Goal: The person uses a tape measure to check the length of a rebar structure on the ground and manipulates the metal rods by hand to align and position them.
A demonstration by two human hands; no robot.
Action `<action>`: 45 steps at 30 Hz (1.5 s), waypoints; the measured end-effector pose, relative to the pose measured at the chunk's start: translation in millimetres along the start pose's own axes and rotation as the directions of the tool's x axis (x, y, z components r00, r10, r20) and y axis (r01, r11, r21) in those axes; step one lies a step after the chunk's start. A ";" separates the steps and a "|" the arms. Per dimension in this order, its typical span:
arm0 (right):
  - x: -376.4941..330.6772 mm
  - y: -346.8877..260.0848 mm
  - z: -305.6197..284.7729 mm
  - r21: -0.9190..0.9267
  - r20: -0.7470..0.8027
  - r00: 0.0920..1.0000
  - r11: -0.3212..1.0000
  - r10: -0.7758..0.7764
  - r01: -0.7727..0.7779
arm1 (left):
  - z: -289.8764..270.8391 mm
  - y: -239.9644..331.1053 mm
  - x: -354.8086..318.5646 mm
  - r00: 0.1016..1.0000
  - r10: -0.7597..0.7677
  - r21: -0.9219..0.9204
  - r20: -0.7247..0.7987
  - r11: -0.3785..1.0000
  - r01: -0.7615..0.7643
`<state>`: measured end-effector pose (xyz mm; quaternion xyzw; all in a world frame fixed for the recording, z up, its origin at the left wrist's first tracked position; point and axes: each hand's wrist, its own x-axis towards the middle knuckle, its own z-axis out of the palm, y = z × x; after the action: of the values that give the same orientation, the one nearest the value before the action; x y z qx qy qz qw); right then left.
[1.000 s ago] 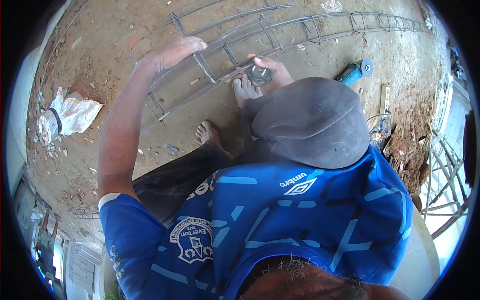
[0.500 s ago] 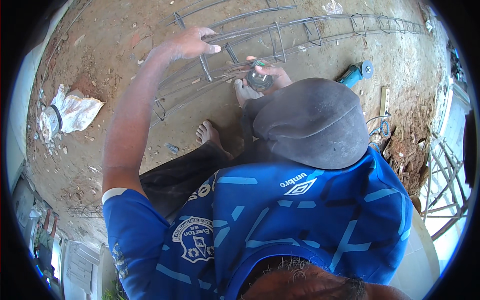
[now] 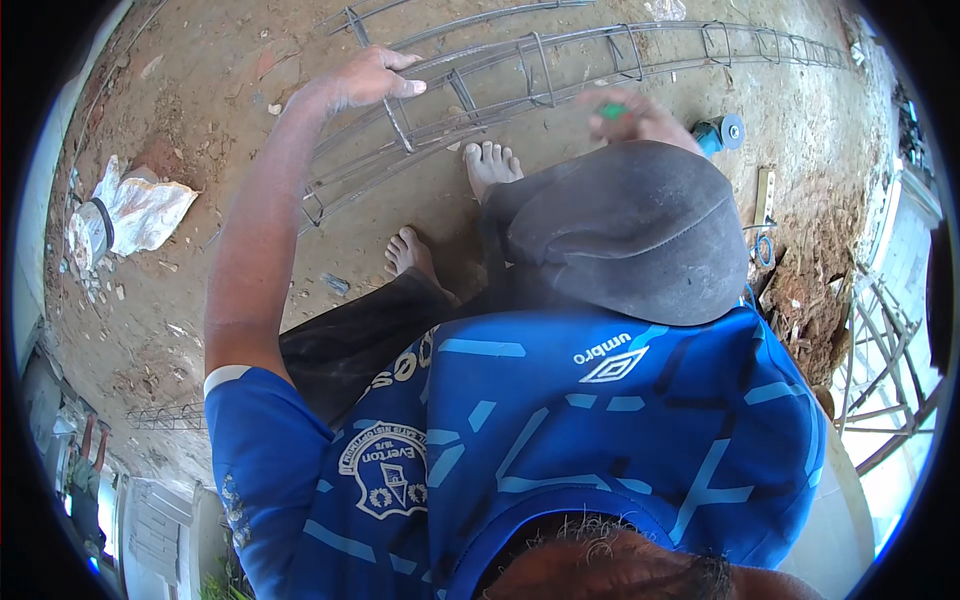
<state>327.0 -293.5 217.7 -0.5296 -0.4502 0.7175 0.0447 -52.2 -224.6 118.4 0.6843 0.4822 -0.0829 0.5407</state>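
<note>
The left hand [image 3: 365,80] is resting on the rebar cage [image 3: 560,70], fingers curling loosely over one of its long bars, palm down, thumb pointing toward the right hand. It is not clenching; the grip is light and half open. The cage is lying on the dirt floor [image 3: 200,60], running from under this hand away to the right and far side, its square stirrups standing at intervals along the bars.

The right hand [image 3: 635,115] is hovering just beyond the knee, close to the cage and blurred. It is closing around a small green tool [image 3: 612,110], though the blur is hiding how firmly the fingers are gripping.

Two bare feet [image 3: 490,165] are planted just below the cage, between the hands. A blue grinder [image 3: 720,132] is lying just right of the right hand. Well left of the left hand, a white sack [image 3: 140,210] is crumpled on the floor.
</note>
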 end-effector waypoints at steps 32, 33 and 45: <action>100.9 -27.7 27.5 -0.556 -0.323 0.946 0.814 -0.022 -0.171 | 29.0 -5.4 -3.4 0.975 -0.200 0.168 -0.097 0.962 0.214; 101.6 -28.4 27.8 -0.568 -0.303 0.952 0.808 -0.027 -0.158 | 29.4 -7.0 -3.6 0.974 -0.202 0.174 -0.102 0.961 0.217; 95.5 -28.9 23.0 -0.677 -0.256 0.963 0.727 -0.088 -0.114 | 31.8 -8.7 -16.8 0.989 -0.125 -0.005 -0.081 0.992 0.125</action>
<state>255.1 -238.6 169.7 -0.6043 -0.6692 0.4212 -0.0983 -54.4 -260.7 110.5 0.6554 0.5459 -0.0886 0.5144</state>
